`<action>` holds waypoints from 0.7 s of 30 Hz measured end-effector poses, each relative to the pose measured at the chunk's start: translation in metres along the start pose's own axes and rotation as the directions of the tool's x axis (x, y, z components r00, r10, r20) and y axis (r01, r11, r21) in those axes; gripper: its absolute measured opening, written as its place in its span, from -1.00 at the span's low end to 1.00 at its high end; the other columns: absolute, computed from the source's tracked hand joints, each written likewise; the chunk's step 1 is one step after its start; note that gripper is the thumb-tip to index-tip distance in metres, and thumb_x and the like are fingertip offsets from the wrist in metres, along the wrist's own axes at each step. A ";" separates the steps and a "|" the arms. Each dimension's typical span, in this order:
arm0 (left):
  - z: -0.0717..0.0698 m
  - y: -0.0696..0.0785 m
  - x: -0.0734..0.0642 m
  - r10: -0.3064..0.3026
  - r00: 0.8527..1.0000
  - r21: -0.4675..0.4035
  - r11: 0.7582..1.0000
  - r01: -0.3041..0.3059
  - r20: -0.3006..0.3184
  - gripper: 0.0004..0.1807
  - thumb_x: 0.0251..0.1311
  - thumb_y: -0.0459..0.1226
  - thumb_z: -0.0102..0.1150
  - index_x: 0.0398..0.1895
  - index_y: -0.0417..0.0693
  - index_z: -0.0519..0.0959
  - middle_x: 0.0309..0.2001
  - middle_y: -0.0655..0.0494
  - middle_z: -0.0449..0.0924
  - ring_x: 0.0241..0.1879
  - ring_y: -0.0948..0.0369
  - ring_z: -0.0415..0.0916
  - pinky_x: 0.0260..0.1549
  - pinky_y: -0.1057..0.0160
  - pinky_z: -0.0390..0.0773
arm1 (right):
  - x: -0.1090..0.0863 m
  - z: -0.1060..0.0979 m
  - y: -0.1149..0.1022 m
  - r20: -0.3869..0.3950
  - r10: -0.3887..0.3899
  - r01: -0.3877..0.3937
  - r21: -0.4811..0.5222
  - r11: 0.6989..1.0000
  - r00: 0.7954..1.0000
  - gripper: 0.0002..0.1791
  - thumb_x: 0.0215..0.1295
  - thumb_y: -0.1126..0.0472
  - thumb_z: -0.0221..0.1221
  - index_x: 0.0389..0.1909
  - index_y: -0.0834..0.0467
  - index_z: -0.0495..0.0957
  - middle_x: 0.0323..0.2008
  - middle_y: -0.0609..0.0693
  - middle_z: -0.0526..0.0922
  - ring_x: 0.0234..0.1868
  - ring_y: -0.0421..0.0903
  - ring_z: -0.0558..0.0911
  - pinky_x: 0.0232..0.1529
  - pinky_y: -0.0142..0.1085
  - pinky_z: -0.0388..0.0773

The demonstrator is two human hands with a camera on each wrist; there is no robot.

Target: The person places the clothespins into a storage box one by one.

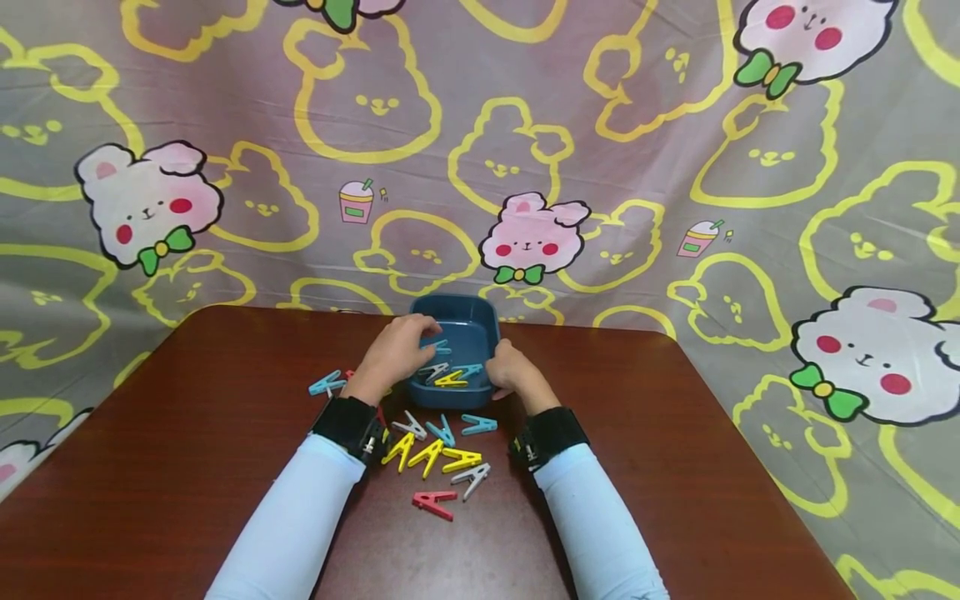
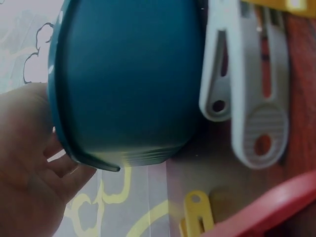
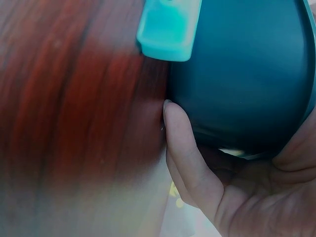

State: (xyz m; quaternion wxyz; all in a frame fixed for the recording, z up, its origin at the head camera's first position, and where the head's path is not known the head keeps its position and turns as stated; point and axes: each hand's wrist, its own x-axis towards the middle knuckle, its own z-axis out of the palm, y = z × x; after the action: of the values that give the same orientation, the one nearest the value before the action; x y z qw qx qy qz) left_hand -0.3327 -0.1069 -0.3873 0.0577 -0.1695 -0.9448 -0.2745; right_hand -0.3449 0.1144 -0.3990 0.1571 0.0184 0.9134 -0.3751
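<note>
Head view, bin: your blue bin (image 1: 453,400) stands on the desk (image 1: 637,433) between your hands.
Head view, clips: a few inner clips (image 1: 452,380) lie in it; more outer clips (image 1: 426,457) lie before it and leftward. Work looks partway, clips on both sides.
Head view, left hand (image 1: 393,350): over the rim, thumb and fingers apart.
Head view, right hand (image 1: 516,371): clamped on the bin's right wall.
Left wrist view: gray clip (image 2: 249,98) outside, beside the bin.
Right wrist view: turquoise clip (image 3: 169,29) also outside.
</note>
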 end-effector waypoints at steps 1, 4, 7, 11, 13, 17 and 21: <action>-0.001 0.000 0.000 0.004 1.000 0.001 1.000 -0.004 -0.001 -0.59 0.49 -0.28 0.28 0.35 -0.12 0.64 0.30 -0.10 0.68 0.32 -0.07 0.63 0.32 -0.10 0.67 | 0.000 0.000 0.000 -0.002 -0.001 0.001 -0.001 1.000 1.000 -0.23 0.71 0.28 -0.12 0.74 0.37 -0.23 0.64 0.43 0.22 -0.15 0.20 0.79 -0.37 -0.17 0.82; -0.006 0.001 -0.002 0.004 1.000 0.000 1.000 -0.004 -0.011 -0.60 0.51 -0.25 0.28 0.34 -0.10 0.64 0.28 -0.08 0.69 0.27 -0.07 0.63 0.27 -0.10 0.68 | 0.000 0.000 0.000 -0.006 -0.004 0.004 -0.005 1.000 1.000 -0.24 0.71 0.28 -0.12 0.74 0.37 -0.21 0.63 0.44 0.23 -0.16 0.20 0.80 -0.37 -0.17 0.82; -0.014 0.000 -0.005 -0.002 0.999 -0.007 1.000 0.001 -0.037 -0.61 0.51 -0.23 0.30 0.33 -0.10 0.65 0.26 -0.10 0.69 0.23 -0.08 0.63 0.25 -0.11 0.68 | 0.000 0.001 0.000 -0.010 -0.008 0.008 -0.011 1.000 1.000 -0.24 0.71 0.27 -0.12 0.74 0.38 -0.21 0.63 0.44 0.23 -0.18 0.20 0.80 -0.38 -0.17 0.82; -0.027 -0.004 -0.006 -0.020 0.997 -0.028 0.999 0.018 -0.072 -0.62 0.49 -0.24 0.32 0.30 -0.14 0.66 0.22 -0.14 0.70 0.16 -0.08 0.63 0.21 -0.11 0.69 | 0.001 0.001 -0.001 -0.012 -0.007 0.007 -0.007 1.000 1.000 -0.24 0.71 0.27 -0.12 0.74 0.37 -0.21 0.63 0.43 0.23 -0.14 0.21 0.80 -0.37 -0.17 0.83; -0.035 -0.008 -0.006 -0.035 0.996 -0.047 0.998 0.032 -0.076 -0.62 0.49 -0.25 0.30 0.30 -0.16 0.65 0.22 -0.16 0.70 0.17 -0.09 0.65 0.22 -0.13 0.69 | 0.001 0.001 -0.003 -0.016 -0.001 0.001 -0.001 1.000 1.000 -0.24 0.71 0.28 -0.12 0.74 0.37 -0.20 0.63 0.43 0.23 -0.11 0.22 0.80 -0.36 -0.16 0.83; -0.050 -0.021 -0.007 -0.085 0.995 -0.088 0.993 0.081 -0.046 -0.60 0.52 -0.25 0.27 0.33 -0.18 0.62 0.26 -0.20 0.69 0.26 -0.14 0.64 0.32 -0.19 0.65 | 0.001 0.001 -0.004 -0.022 0.013 -0.013 0.003 1.000 1.000 -0.23 0.71 0.27 -0.10 0.74 0.37 -0.20 0.63 0.43 0.24 -0.09 0.22 0.80 -0.34 -0.15 0.84; -0.064 -0.037 -0.012 -0.114 0.993 -0.080 0.990 0.114 0.003 -0.58 0.53 -0.25 0.24 0.36 -0.21 0.59 0.29 -0.25 0.66 0.30 -0.18 0.59 0.35 -0.23 0.62 | 0.003 0.002 -0.005 -0.024 0.016 -0.016 0.009 1.000 1.000 -0.23 0.71 0.27 -0.10 0.74 0.36 -0.22 0.63 0.43 0.23 -0.08 0.22 0.80 -0.34 -0.16 0.84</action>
State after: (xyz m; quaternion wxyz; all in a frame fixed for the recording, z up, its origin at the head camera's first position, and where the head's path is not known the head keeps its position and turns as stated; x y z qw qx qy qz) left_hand -0.3332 -0.1740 -0.3541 0.0359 -0.1170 -0.9412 -0.3151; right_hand -0.3475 0.1095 -0.3977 0.1490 0.0307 0.9133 -0.3778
